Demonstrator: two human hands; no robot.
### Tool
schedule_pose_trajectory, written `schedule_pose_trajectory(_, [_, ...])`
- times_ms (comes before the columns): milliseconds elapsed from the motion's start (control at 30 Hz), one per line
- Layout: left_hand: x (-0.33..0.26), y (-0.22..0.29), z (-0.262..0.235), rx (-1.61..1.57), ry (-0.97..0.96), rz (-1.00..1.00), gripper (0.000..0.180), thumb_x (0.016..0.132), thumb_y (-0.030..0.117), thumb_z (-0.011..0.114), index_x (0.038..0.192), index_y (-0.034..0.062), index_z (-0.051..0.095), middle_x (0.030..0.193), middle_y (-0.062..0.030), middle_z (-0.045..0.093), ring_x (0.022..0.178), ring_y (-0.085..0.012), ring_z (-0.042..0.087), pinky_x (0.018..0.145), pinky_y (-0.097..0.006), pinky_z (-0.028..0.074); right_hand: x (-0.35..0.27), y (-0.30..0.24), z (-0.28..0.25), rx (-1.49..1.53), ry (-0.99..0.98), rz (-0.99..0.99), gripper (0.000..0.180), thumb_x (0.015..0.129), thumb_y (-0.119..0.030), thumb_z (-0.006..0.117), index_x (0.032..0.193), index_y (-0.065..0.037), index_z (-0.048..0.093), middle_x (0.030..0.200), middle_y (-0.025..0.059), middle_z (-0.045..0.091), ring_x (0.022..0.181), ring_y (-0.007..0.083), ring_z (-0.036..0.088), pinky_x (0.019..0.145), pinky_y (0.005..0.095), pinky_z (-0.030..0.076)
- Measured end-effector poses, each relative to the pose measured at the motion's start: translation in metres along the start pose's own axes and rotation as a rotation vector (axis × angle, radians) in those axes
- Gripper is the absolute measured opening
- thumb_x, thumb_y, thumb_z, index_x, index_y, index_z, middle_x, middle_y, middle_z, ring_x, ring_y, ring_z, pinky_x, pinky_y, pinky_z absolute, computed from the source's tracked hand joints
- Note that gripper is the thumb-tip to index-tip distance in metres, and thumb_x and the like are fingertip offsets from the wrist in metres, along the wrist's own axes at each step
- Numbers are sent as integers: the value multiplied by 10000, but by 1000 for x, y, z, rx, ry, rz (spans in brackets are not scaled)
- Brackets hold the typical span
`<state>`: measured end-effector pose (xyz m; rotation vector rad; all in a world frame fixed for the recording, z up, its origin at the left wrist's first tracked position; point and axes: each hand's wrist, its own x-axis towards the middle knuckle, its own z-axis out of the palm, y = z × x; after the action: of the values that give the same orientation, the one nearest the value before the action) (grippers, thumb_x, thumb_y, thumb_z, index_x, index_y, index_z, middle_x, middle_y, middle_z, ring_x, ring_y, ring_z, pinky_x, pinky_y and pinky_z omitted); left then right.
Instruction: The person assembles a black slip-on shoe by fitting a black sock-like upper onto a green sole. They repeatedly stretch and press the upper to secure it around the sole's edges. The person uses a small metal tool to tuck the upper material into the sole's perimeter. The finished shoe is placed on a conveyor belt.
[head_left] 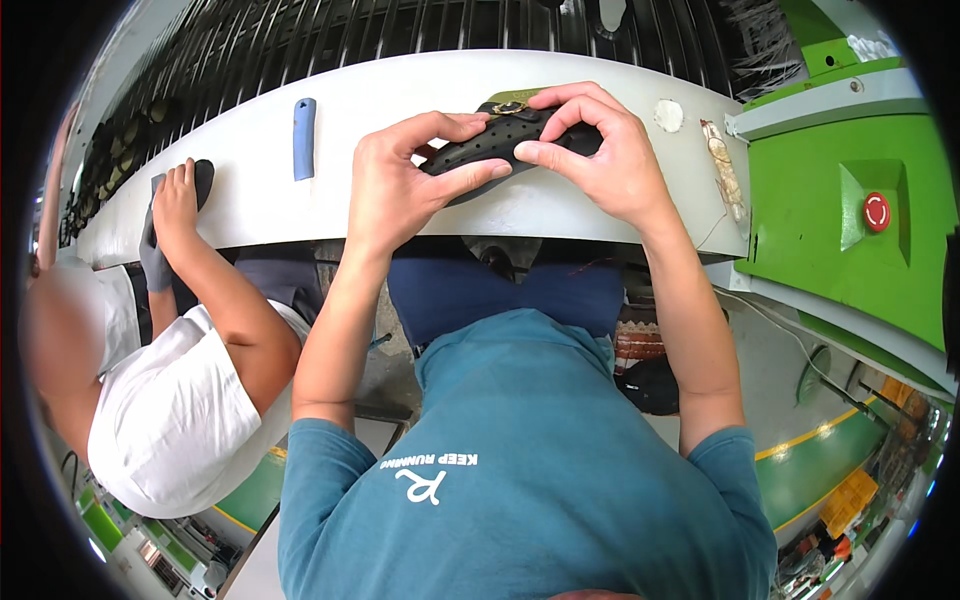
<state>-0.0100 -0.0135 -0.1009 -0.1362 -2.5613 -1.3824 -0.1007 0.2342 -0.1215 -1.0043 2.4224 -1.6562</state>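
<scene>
Head view shows 2 hands, left hand (400,190) and right hand (600,150), pinching a black, perforated, seemingly rubbery shoe upper (480,150) over the smooth white bench (260,200), its long axis running left-right, slightly tilted.

black perforated shoe upper piece (487,145) with a gold-coloured trim, flat-tilted at the grey bench's edge

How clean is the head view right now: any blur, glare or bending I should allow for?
Head view: sharp and evenly lit at the centre, where the left hand and right hand hold the black perforated shoe piece; no strong glare on the white bench; fisheye bends the bench edge into an arc; corners black; the co-worker's face at the left is blurred.
</scene>
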Motion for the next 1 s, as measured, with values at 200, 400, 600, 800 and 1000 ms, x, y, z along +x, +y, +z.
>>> schedule_pose_trajectory(200, [2,3,0,66,37,52,385,768,204,1038,1016,-3,827,1132,-160,868,1065,-239,842,829,-319,625,-6,17,17,-98,185,-94,435,755,-354,1024,827,-96,681,1152,68,802,1137,277,752,1047,448,556])
schedule_pose_trajectory(400, [7,1,-5,80,11,87,353,790,185,1023,1002,-16,826,1130,-176,865,1059,-240,844,821,-303,617,4,23,14,32,201,-68,496,680,-291,1077,804,-99,637,1071,77,793,1064,242,771,979,389,591])
schedule_pose_trajectory(600, [8,-5,-7,-13,-9,9,342,790,150,1018,1018,-24,831,1145,-193,860,1070,-246,839,841,-306,612,13,37,-19,218,-42,-69,386,720,-163,1053,881,-85,711,1157,86,818,1135,232,776,1022,379,597])
schedule_pose_trajectory(800, [7,-13,-8,-26,-16,-13,353,788,123,1014,1037,-44,828,1167,-212,852,1079,-245,832,872,-313,622,7,43,-22,252,-53,-108,331,739,-81,1022,923,-81,747,1202,99,841,1175,232,783,1055,376,593])
schedule_pose_trajectory(1000, [7,-18,-7,-72,-11,-12,376,765,100,1025,1039,-56,821,1167,-243,843,1109,-279,828,951,-347,634,13,30,-30,242,-124,3,346,731,-17,1011,942,-71,742,1220,122,820,1247,282,759,1123,424,565])
